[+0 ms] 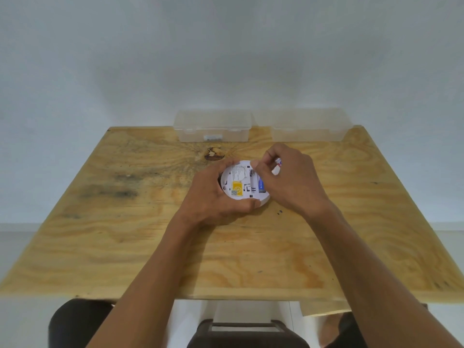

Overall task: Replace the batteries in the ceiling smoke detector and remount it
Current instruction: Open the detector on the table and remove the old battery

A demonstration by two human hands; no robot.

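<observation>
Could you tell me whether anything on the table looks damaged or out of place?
Only the wooden table itself: a chipped dark knot sits just before the clear boxes, and dark smudges stain its left side.

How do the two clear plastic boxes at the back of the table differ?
The left clear plastic box has something small and pale showing low behind its front wall; the right clear plastic box shows nothing inside. The left box sits behind the dark knot in the wooden table, the right box nearer the table's right corner. Both are closed, rectangular, similar in size and set along the back edge by the wall.
</observation>
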